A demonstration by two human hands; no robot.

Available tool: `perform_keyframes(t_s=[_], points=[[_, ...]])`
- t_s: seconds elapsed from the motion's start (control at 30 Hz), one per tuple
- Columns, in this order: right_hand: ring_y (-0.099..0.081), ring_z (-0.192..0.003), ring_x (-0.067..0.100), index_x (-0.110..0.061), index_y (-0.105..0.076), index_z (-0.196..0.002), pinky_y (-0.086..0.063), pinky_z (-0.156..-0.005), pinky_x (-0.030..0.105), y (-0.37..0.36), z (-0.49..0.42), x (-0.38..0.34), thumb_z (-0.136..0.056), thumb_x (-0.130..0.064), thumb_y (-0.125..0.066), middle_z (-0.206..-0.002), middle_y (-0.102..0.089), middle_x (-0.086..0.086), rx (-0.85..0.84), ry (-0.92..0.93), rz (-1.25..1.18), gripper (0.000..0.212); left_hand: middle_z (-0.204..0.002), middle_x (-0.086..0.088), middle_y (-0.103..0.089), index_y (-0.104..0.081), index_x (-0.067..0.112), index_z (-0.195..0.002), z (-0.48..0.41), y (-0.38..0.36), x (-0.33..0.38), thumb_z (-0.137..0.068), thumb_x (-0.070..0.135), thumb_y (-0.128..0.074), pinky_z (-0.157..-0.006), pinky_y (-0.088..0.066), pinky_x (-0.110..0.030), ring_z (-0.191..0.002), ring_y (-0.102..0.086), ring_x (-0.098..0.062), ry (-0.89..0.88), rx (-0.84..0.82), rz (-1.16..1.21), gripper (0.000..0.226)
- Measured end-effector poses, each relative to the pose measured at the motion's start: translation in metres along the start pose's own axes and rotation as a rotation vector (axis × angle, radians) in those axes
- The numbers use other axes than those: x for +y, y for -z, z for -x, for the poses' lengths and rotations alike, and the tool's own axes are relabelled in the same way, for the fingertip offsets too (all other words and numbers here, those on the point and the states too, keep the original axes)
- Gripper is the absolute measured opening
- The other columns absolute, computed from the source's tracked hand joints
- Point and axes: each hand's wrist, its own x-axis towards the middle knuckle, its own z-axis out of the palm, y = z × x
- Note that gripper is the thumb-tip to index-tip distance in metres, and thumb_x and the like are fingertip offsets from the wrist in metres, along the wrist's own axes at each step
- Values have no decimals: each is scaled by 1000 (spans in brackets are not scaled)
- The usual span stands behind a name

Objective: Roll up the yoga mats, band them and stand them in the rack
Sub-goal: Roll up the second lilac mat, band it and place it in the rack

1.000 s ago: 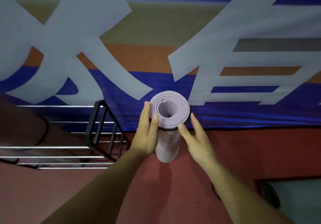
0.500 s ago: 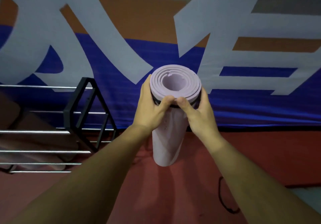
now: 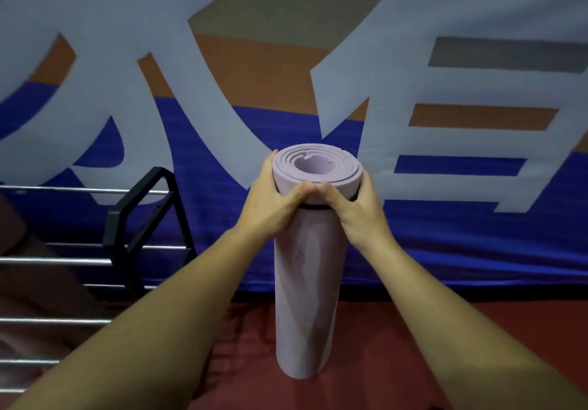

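Two hands grip upright lilac mat roll (image 3: 307,282) near top: left hand (image 3: 270,210) at 9 o'clock, right hand (image 3: 356,210) at 3, thumbs touching above black band (image 3: 313,208).

Lilac rolled mat (image 3: 307,285), black band (image 3: 313,207), black-framed rack (image 3: 140,218), red floor (image 3: 375,346), blue-orange banner (image 3: 286,91) with white lettering

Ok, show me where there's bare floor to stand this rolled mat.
Bare red floor lies right of the rolled mat, in front of the banner. The left is crowded by the black-framed rack. Both hands, left and right, grip the mat's top.
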Motion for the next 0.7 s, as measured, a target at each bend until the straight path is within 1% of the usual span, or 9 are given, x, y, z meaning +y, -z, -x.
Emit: perform_keyframes(t_s=[0.03,0.1,0.17,0.23,0.3,0.37,0.43,0.6,0.7], points=[[-61,-116,2,-30,-47,-142,-54,-92,24,-2,7,7,-51,-82,-78,-126,-65,-14,5,-3,-10,109,-125,30,-59,-45,37,-138,4,0,-5,-64,68,-69,-81,-44,-5,-112,-55,14,-23,5,7,84],[-62,-114,4,-32,-46,-142,-54,-88,22,-1,21,22,-46,-90,-72,-123,-65,-14,-1,-18,21,115,-125,28,-59,-43,41,-134,10,0,-13,-67,68,-70,-81,-45,-4,-112,-55,15,-42,-19,2,77],[-62,-116,9,-33,-44,-142,-54,-94,31,-1,30,32,-43,-94,-69,-127,-64,-12,-17,-15,43,119,-126,24,-58,-43,38,-136,17,2,-21,-64,75,-68,-81,-47,-9,-111,-56,13,-16,-70,-23,85],[-62,-116,7,-32,-45,-140,-55,-97,35,2,29,31,-45,-89,-74,-127,-64,-12,-7,-11,5,114,-125,21,-60,-46,34,-137,20,6,-22,-59,79,-68,-82,-49,-15,-112,-59,5,14,-114,-44,93],[-61,-114,0,-35,-44,-138,-56,-93,29,6,23,18,-49,-75,-82,-126,-62,-16,-6,40,-28,105,-129,20,-59,-45,33,-140,18,10,-17,-61,74,-71,-85,-50,-16,-118,-59,0,-12,-150,-14,92],[-59,-117,0,-37,-42,-142,-57,-92,31,8,16,6,-51,-70,-85,-129,-61,-18,-28,77,-25,107,-134,18,-57,-41,33,-141,14,11,-8,-64,64,-78,-92,-48,-15,-123,-56,0,-71,-161,43,91],[-60,-118,1,-34,-42,-145,-57,-92,32,6,12,3,-50,-72,-85,-129,-62,-17,-23,78,-8,111,-136,13,-58,-40,28,-143,13,9,-4,-61,66,-83,-94,-48,-16,-125,-56,-2,-86,-131,85,100],[-63,-113,9,-28,-51,-138,-50,-81,18,4,26,28,-50,-85,-71,-121,-65,-14,-53,-7,98,106,-129,14,-61,-43,31,-138,21,-1,-30,-53,69,-84,-93,-55,-27,-117,-60,-3,0,-98,66,102],[-62,-115,11,-30,-51,-133,-49,-79,17,10,25,35,-51,-81,-77,-116,-64,-17,-63,-39,111,100,-123,15,-60,-44,28,-135,27,-2,-44,-53,73,-78,-88,-55,-25,-112,-61,-4,37,-148,-2,100]])
